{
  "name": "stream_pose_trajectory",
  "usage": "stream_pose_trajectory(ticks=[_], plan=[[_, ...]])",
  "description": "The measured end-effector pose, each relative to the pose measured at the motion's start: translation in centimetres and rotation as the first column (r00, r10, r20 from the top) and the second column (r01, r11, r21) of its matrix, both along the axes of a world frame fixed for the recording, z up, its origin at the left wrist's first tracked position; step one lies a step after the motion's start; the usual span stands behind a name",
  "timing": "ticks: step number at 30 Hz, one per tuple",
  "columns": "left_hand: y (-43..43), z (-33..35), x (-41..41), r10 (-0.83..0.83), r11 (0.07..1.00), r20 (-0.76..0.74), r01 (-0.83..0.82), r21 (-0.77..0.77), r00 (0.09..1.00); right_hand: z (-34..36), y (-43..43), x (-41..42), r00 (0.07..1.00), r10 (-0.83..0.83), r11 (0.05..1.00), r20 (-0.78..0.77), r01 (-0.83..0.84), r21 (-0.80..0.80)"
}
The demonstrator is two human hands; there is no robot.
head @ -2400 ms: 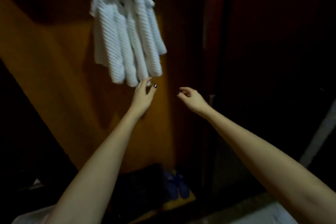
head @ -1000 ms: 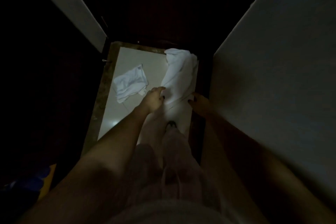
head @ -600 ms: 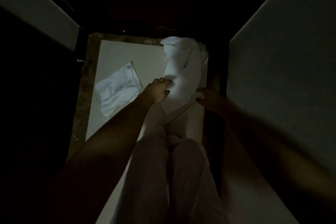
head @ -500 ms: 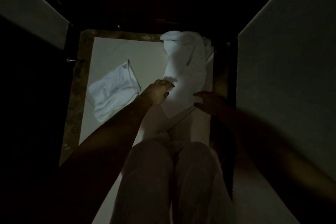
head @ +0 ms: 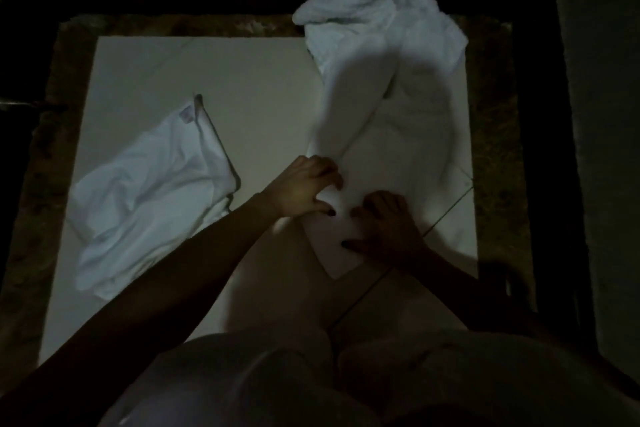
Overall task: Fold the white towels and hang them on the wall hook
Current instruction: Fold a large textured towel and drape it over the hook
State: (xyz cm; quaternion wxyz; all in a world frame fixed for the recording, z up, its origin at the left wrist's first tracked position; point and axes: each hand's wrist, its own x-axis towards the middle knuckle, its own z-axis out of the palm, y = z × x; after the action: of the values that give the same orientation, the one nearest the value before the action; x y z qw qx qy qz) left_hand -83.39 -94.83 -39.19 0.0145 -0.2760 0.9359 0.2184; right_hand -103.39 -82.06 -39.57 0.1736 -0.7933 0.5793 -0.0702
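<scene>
On crumpled towel [head: 149, 198], small tag [head: 187, 113], writing illegible.
</scene>
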Motion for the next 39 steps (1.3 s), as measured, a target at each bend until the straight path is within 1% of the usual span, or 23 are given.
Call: stream_pose_trajectory(ticks=[2, 4, 6, 7, 9, 11, 13, 14, 15, 17, 18, 20, 22, 24, 27, 29, 31, 32, 35, 37, 39], plan=[[-1.1, -1.1, -0.2, -0.052, 0.996, -0.122, 0.043, -0.081, 0.991, -1.4, -0.5, -0.3, 1.0, -0.008, 0.997, 0.017, 0.009, -0.078], [-1.4, -1.5, -0.4, -0.073, 0.992, -0.208, 0.05, -0.113, 0.976, -2.0, -1.2, -0.3, 0.997, -0.008, 0.988, 0.074, 0.019, -0.152], [-1.2, -1.3, -0.4, -0.039, 0.995, -0.246, 0.016, -0.094, 0.969, -1.9, -1.4, 0.2, 0.992, 0.009, 0.986, 0.129, 0.013, -0.168], [-1.0, -0.8, -0.4, -0.017, 0.998, -0.244, 0.002, -0.059, 0.97, -1.6, -1.4, 0.4, 0.987, 0.006, 0.989, 0.161, 0.018, -0.147], [-0.8, 1.1, -0.6, 0.044, 0.998, -0.193, -0.033, 0.062, 0.98, -0.2, -1.4, 0.7, 0.969, -0.066, 0.996, 0.239, 0.079, -0.045], [-1.1, 4.3, -1.0, 0.146, 0.972, -0.087, -0.127, 0.197, 0.985, 2.7, -1.7, 0.9, 0.932, -0.201, 0.979, 0.302, 0.185, 0.08], [-1.9, 8.3, -1.4, 0.248, 0.938, 0.01, -0.242, 0.248, 0.969, 6.6, -2.5, 0.7, 0.895, -0.287, 0.958, 0.34, 0.266, 0.109], [-2.3, 10.7, -1.7, 0.302, 0.908, 0.028, -0.297, 0.296, 0.953, 9.0, -3.3, 0.6, 0.876, -0.308, 0.951, 0.37, 0.293, 0.098], [-2.7, 13.5, -2.0, 0.359, 0.863, 0.024, -0.342, 0.372, 0.933, 12.0, -4.2, 0.3, 0.839, -0.332, 0.942, 0.43, 0.322, 0.099], [-3.8, 20.0, -2.8, 0.469, 0.768, -0.037, -0.387, 0.511, 0.882, 19.3, -6.2, -0.6, 0.696, -0.44, 0.894, 0.567, 0.399, 0.204], [-4.5, 23.8, -3.1, 0.521, 0.736, -0.08, -0.4, 0.545, 0.849, 23.3, -7.2, -1.2, 0.632, -0.476, 0.875, 0.611, 0.409, 0.259], [-6.0, 32.2, -3.2, 0.605, 0.688, -0.174, -0.401, 0.604, 0.777, 31.4, -9.5, -2.6, 0.558, -0.494, 0.858, 0.667, 0.435, 0.273], [-7.1, 41.1, -3.1, 0.624, 0.661, -0.244, -0.334, 0.672, 0.742, 39.6, -11.4, -3.8, 0.514, -0.507, 0.845, 0.692, 0.456, 0.281], [-7.7, 49.5, -3.0, 0.599, 0.669, -0.262, -0.294, 0.683, 0.757, 47.5, -12.6, -4.4, 0.517, -0.496, 0.854, 0.697, 0.437, 0.282], [-8.0, 60.2, -2.8, 0.564, 0.7, -0.245, -0.299, 0.649, 0.789, 58.8, -13.8, -4.5, 0.51, -0.468, 0.877, 0.721, 0.369, 0.308], [-7.9, 66.9, -2.4, 0.567, 0.712, -0.254, -0.312, 0.63, 0.783, 66.1, -14.5, -4.1, 0.509, -0.463, 0.883, 0.726, 0.33, 0.333], [-7.9, 73.3, -1.7, 0.611, 0.699, -0.29, -0.33, 0.634, 0.736, 72.9, -15.4, -3.5, 0.513, -0.465, 0.884, 0.722, 0.317, 0.344], [-7.9, 76.5, -1.4, 0.634, 0.689, -0.309, -0.336, 0.642, 0.709, 76.2, -15.9, -3.3, 0.533, -0.449, 0.892, 0.717, 0.31, 0.328], [-8.2, 86.1, -0.2, 0.685, 0.65, -0.359, -0.31, 0.693, 0.634, 86.2, -17.4, -2.6, 0.631, -0.352, 0.936, 0.691, 0.258, 0.241], [-8.5, 92.3, 0.6, 0.741, 0.609, -0.401, -0.288, 0.739, 0.538, 92.7, -18.1, -1.7, 0.675, -0.284, 0.959, 0.681, 0.198, 0.204], [-8.8, 98.2, 1.6, 0.771, 0.599, -0.445, -0.279, 0.751, 0.456, 98.7, -18.6, -0.3, 0.696, -0.213, 0.976, 0.686, 0.121, 0.179]])
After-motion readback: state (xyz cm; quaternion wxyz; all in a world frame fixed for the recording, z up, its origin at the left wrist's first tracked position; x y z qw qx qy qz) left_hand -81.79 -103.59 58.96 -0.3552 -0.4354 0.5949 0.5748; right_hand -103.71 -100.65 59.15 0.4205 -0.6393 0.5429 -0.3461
